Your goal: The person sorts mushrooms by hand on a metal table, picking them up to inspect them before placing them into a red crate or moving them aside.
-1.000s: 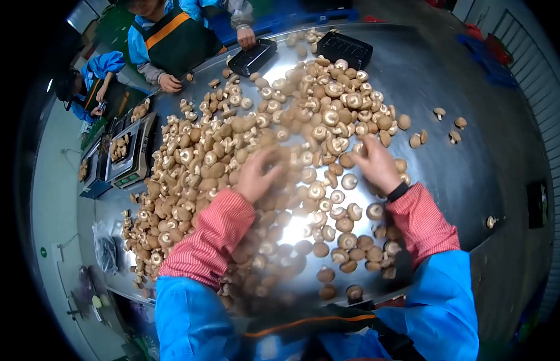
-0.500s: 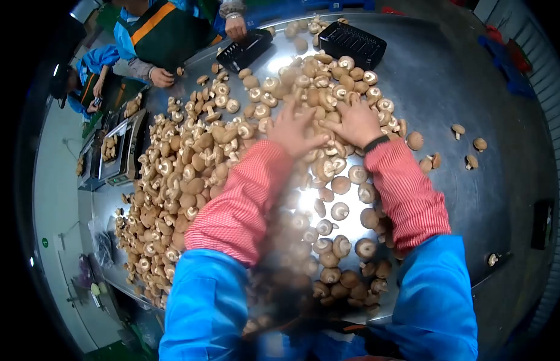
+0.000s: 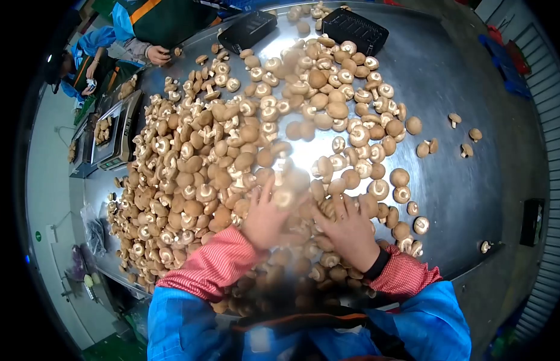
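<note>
Brown mushrooms (image 3: 196, 174) cover much of a metal table (image 3: 466, 204), heaped thickly on the left and spread thinner in the middle. My left hand (image 3: 265, 216) is among the mushrooms near the table's front, fingers apart, touching the right side of the heap. To its right, my right hand (image 3: 347, 231) lies with spread fingers over several mushrooms. Neither hand has its fingers closed round a mushroom. A blurred patch partly veils the mushrooms between the hands.
Two black trays (image 3: 248, 31) (image 3: 354, 31) rest at the far edge. Scales (image 3: 118, 135) with mushrooms on them stand at the left. Two people work beyond the table; one person's hand (image 3: 158, 55) is near a mushroom. A few loose mushrooms (image 3: 454, 120) lie at the right.
Both my hands have moved back toward my body, and mushrooms have shifted nearer with them. The other person's hand has left the far-left tray, which now sits turned slightly differently.
</note>
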Tool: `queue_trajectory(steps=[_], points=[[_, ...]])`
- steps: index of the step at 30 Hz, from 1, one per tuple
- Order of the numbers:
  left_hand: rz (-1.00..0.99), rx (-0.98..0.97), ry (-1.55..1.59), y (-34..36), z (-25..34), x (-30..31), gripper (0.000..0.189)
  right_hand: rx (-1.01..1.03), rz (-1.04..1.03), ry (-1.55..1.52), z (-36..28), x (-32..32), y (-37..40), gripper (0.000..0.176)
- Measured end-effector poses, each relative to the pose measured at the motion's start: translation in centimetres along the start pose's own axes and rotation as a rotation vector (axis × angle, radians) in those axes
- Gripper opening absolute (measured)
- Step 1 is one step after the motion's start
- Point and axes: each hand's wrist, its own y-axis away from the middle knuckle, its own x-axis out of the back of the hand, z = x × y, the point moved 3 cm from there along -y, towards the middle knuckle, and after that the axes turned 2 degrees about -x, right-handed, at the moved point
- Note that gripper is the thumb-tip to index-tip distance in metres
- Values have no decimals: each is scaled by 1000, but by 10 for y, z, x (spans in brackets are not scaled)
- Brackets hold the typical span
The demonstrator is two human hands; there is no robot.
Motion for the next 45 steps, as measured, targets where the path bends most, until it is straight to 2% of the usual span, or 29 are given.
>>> queue_trajectory(steps=[4,6,8,9,10,11,12,14,15,16,18,20,23,26,27,28,29,30,31,32,33,34,35,36,38,39,40,41,45], points=[[-43,4,-26,47,1,-12,88,191,-122,-222,-10,17,-3,74],[-133,36,12,75,6,-16,82,303,-191,-506,-1,19,-10,68],[-38,54,-25,102,4,-16,77,315,-285,-665,11,37,-38,66],[-19,115,67,112,-1,-19,74,218,-192,-657,21,34,-56,59],[12,192,189,121,-5,-16,73,74,-246,-529,33,40,-91,42],[52,220,201,130,-10,-19,72,80,-41,-562,55,29,-115,24],[92,247,212,137,-14,-23,71,46,188,-568,66,24,-151,17],[164,297,231,142,-10,-17,66,17,301,-450,87,17,-223,21],[238,299,269,144,-9,-18,61,98,389,-342,92,12,-256,20],[269,292,262,145,-7,-20,58,-6,368,-369,96,1,-286,19],[307,290,269,146,-5,-22,55,-90,288,-122,98,-26,-337,25],[348,306,323,146,-8,-24,52,-53,530,73,101,-60,-368,22],[412,335,367,145,-13,-20,55,-145,515,290,98,-87,-383,18],[497,268,370,134,-21,-4,50,75,530,93,87,-66,-358,17],[521,230,375,129,-21,2,48,71,465,26,78,-51,-341,18],[547,196,380,124,-22,7,46,114,547,-35,70,-42,-323,22],[563,172,479,115,-25,11,42,109,437,-165,64,-42,-308,26],[528,162,607,106,-26,16,54,167,418,-356,53,-35,-289,30],[569,239,999,95,-24,9,63,-10,51,-596,38,-24,-264,32],[602,309,1391,81,-19,0,73,-22,-181,-666,23,-14,-247,37],[631,343,1686,66,-19,3,79,89,-215,-790,6,-4,-226,37],[655,372,1983,51,-20,6,85,287,-286,-640,-9,-4,-212,37],[677,402,2219,43,-20,2,79,461,-255,-657,-20,5,-202,33],[619,445,2265,42,-23,-3,73,629,-218,-674,-31,14,-196,30],[492,524,2351,42,-28,-15,63,503,-24,-607,-28,3,-215,38],[488,477,2294,48,-25,-23,49,437,71,-572,-22,-4,-230,42],[447,470,2294,54,-21,-24,47,351,133,-533,-9,-8,-251,55],[407,464,2294,58,-17,-22,44,153,88,-484,-7,5,-270,61],[412,470,2130,67,-2,-17,37,-71,116,-195,-7,-51,-340,63]])
